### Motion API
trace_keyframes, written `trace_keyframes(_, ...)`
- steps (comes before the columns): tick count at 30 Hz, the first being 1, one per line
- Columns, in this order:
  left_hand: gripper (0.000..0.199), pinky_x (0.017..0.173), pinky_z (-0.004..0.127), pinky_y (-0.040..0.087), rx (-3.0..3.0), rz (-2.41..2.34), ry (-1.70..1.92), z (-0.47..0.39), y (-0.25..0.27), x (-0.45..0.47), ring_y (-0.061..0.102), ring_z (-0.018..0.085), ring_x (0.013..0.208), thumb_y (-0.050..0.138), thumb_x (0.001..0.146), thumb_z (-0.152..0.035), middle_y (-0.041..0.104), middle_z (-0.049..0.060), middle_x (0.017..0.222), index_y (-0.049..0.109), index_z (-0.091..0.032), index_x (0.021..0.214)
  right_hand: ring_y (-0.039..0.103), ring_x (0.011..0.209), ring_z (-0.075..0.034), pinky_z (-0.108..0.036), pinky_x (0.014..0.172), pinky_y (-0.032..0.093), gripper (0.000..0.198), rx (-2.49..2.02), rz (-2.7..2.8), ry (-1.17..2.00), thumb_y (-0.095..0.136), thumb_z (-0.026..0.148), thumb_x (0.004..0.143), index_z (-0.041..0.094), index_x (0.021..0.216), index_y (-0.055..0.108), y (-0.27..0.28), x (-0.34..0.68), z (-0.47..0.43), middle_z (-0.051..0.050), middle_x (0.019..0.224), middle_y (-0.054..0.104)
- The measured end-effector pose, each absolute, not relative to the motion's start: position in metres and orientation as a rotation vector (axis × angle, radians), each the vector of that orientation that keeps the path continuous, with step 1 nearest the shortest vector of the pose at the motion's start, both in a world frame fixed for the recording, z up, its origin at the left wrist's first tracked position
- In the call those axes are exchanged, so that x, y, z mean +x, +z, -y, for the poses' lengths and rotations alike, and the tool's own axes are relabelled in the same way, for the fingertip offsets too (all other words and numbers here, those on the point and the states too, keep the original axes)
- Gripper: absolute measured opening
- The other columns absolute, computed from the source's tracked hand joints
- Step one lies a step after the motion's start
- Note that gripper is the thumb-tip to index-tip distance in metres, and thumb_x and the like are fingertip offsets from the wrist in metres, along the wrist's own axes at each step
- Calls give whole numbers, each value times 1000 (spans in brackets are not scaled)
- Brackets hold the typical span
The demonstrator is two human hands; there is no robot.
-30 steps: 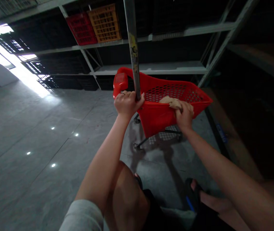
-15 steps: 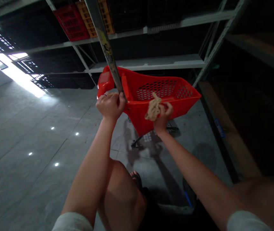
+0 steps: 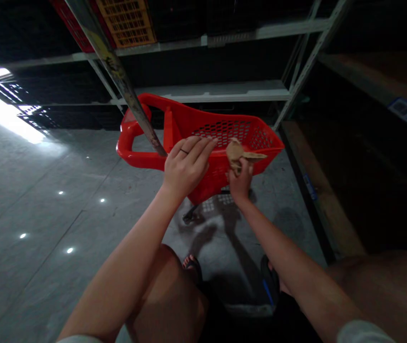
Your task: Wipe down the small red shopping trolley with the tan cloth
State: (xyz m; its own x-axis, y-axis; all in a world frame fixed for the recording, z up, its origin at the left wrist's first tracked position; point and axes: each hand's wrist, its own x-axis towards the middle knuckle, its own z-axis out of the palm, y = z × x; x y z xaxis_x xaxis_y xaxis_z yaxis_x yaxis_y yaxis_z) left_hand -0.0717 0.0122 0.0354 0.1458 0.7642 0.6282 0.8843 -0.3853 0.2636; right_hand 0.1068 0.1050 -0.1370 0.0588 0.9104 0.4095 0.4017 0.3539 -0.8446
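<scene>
Tan cloth [image 3: 234, 150] at two o'clock, likely light and limp, best pinched by a bunched fold; caught in the curled right hand [image 3: 241, 181], forearm [image 3: 282, 245] slanting from four. At nine, left hand [image 3: 184, 167] back-up, fingers nearly straight, apparently holding nothing. Beyond, toward twelve, red cart [image 3: 213, 178], then shelf [image 3: 217, 90].

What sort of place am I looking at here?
Probably a shop's storeroom or a small warehouse, though it is dim: there's a red shopping cart, storage shelves and, on one of them, an orange crate.
</scene>
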Motion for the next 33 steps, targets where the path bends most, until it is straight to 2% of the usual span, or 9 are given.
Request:
trace_keyframes(2, 35, 113, 52, 42, -2265, 1684, -951, -27, 27, -67, 62, 29, 125, 52, 96, -26, 73, 5, 127, 71, -35, 124, 60, 119, -25, -47, 108, 49, 41, -1234, 1512, 587, 59, 24, 82, 23, 123, 58, -134, 88, -93, -14, 122, 60)
trace_keyframes(5, 28, 98, 53, 47, -2222, 1762, -683, -40, 18, -67, 68, 33, 105, 51, 97, -26, 77, 13, 106, 77, -26, 108, 62, 112, -24, -44, 103, 51, 31, -1260, 1442, 549, 64, 29, 81, 22, 112, 63, -131, 100, -101, -12, 118, 61)
trace_keyframes(9, 24, 80, 46, 49, -2205, 1711, -441, -44, 13, -70, 70, 32, 89, 54, 97, -27, 76, 14, 90, 78, -22, 96, 63, 104, -23, -42, 101, 50, 20, -1438, 1199, 347, 61, 20, 78, 20, 98, 60, -125, 177, -148, -7, 108, 62)
trace_keyframes(12, 24, 73, 42, 48, -2210, 1639, -399, -44, 9, -72, 70, 30, 86, 53, 98, -25, 76, 12, 90, 77, -25, 97, 59, 115, -27, -45, 108, 43, 27, -1528, 1058, 262, 53, 12, 78, 19, 104, 55, -116, 231, -182, -14, 118, 61)
trace_keyframes(16, 26, 69, 40, 46, -2203, 1614, -454, -45, 5, -73, 70, 27, 82, 52, 100, -25, 75, 10, 85, 77, -26, 94, 60, 115, -25, -40, 105, 45, 34, -1545, 1123, 344, 55, 10, 77, 20, 110, 52, -118, 244, -199, -15, 120, 61)
trace_keyframes(21, 27, 68, 38, 45, -2185, 1570, -437, -45, 4, -68, 70, 26, 81, 52, 102, -27, 76, 10, 83, 76, -24, 91, 56, 118, -26, -46, 109, 43, 36, -1573, 1167, 294, 52, 11, 75, 21, 109, 46, -157, 192, -173, -14, 121, 53)
trace_keyframes(25, 26, 67, 38, 44, -2147, 1520, -394, -47, 2, -63, 70, 26, 81, 52, 102, -24, 76, 11, 84, 75, -20, 92, 57, 98, -22, -44, 99, 49, 28, -1493, 1385, 431, 51, 14, 69, 25, 93, 43, -180, 165, -148, -4, 100, 54)
trace_keyframes(29, 25, 65, 37, 43, -2142, 1466, -362, -50, 0, -58, 70, 25, 79, 52, 102, -21, 76, 10, 82, 75, -18, 92, 55, 79, -19, -39, 84, 51, 17, -1498, 1415, 470, 55, 24, 73, 26, 83, 42, -164, 182, -158, 1, 80, 52)
trace_keyframes(33, 29, 65, 37, 42, -2153, 1436, -357, -53, -1, -51, 69, 24, 77, 48, 102, -19, 75, 9, 81, 75, -18, 92, 55, 106, -26, -49, 103, 44, 22, -1533, 1298, 265, 56, 24, 75, 22, 96, 50, -124, 214, -185, -7, 106, 55)
